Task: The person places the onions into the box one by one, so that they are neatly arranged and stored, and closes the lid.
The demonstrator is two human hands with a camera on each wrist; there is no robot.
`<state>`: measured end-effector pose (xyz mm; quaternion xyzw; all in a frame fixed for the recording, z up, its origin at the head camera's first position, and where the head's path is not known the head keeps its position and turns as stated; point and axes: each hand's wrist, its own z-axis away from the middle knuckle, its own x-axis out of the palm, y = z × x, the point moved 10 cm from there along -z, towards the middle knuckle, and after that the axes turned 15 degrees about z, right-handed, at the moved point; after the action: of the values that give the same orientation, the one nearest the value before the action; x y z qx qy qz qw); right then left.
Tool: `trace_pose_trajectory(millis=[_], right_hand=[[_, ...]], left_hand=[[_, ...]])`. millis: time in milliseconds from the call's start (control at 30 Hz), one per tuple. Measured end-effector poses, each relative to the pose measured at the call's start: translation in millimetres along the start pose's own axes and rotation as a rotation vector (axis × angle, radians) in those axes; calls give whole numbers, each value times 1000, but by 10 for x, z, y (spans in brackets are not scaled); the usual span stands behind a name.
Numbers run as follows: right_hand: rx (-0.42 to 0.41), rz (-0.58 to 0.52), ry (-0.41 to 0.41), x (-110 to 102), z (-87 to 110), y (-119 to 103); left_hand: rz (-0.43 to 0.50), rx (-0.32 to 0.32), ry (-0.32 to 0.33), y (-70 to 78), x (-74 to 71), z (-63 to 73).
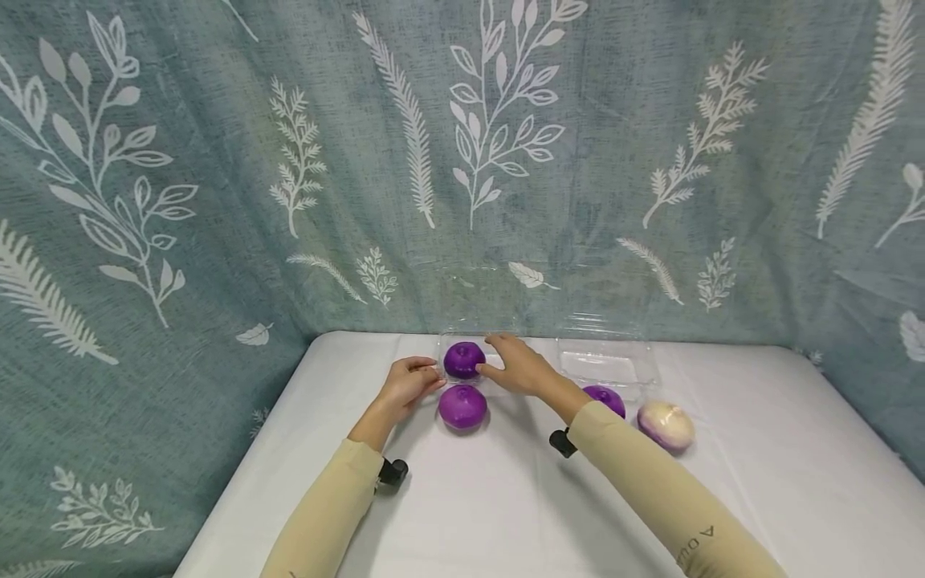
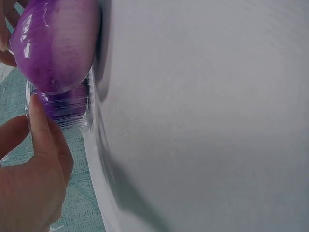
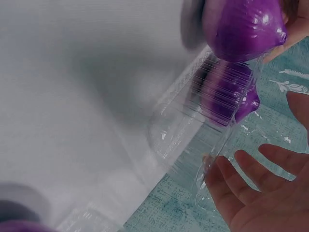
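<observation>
A purple onion (image 1: pixel 464 360) sits inside the left clear plastic container (image 3: pixel 169 126). My left hand (image 1: pixel 410 384) pinches that container's left edge between thumb and fingers (image 2: pixel 41 128). On the other side, my right hand (image 1: pixel 516 365) reaches over the container with its fingers spread, the thumb tip right at the onion. In the right wrist view its fingertips (image 3: pixel 212 166) are at the container's rim. A second purple onion (image 1: pixel 462 407) lies on the table just in front of the container, close to the left hand.
Another clear container (image 1: pixel 643 369) stands open at the back right. Before it lie a purple onion (image 1: pixel 605 399), partly behind the right forearm, and a cream-and-purple onion (image 1: pixel 666 425). A patterned green curtain (image 1: pixel 462 201) hangs behind the white-covered table (image 1: pixel 491 514).
</observation>
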<state>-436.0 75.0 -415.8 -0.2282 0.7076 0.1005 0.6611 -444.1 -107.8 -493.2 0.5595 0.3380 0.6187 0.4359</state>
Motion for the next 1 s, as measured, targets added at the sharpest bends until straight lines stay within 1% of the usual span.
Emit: trace_pose_trajectory(millis=[200, 433, 700, 900, 1000], right_hand=[[-6, -6, 4, -60, 157, 2], [-26, -11, 29, -137, 324, -46], [-42, -21, 39, -138, 508, -78], [-54, -78, 63, -109, 608, -116], [-54, -141, 73, -78, 651, -135]], left_hand=[[-17, -9, 1, 19, -6, -2], [-24, -17, -7, 14, 6, -2], [-26, -22, -11, -1, 8, -6], [-27, -18, -11, 1, 8, -4], [-27, -22, -11, -2, 5, -6]])
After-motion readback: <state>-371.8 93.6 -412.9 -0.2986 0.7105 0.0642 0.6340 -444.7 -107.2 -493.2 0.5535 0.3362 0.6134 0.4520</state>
